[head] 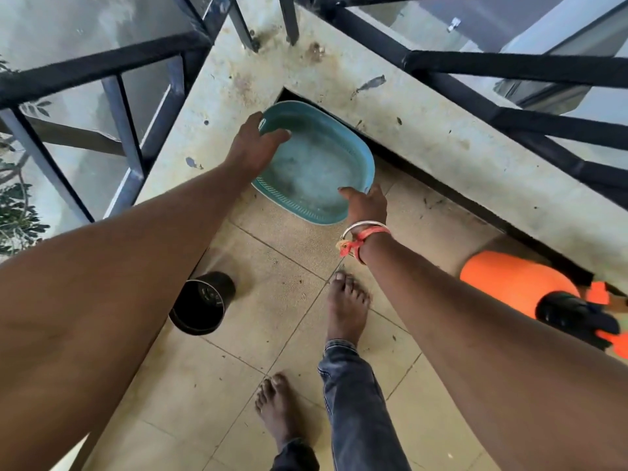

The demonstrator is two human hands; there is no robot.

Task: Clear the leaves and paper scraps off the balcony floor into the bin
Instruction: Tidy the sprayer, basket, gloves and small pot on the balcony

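In the head view, a person looks down at a teal basket (pixel 314 164) with slotted sides, which sits just above the middle of the frame, tucked into the corner where two stained concrete ledges (pixel 424 130) meet under a black railing (pixel 509 66). The left hand (pixel 253 144) grips the basket's rim at about its 10 o'clock edge, fingers curled over the lip and into the inside. The right hand (pixel 366 205) holds the rim at about 4 o'clock, thumb hooked over the edge and fingers on the outside; a metal bangle (pixel 360 227) and a red thread circle that wrist. The basket is blurred, so whether it rests on the tiled floor (pixel 272 253) or is lifted off it cannot be told, and its contents are not clear. From the basket, a black pot (pixel 204 302) stands on the floor at 7 o'clock, well apart from it, and an orange rounded object (pixel 509 280) lies at 4 o'clock beside the right-hand ledge. Two bare feet (pixel 346 304) stand on the tiles at 6 o'clock.
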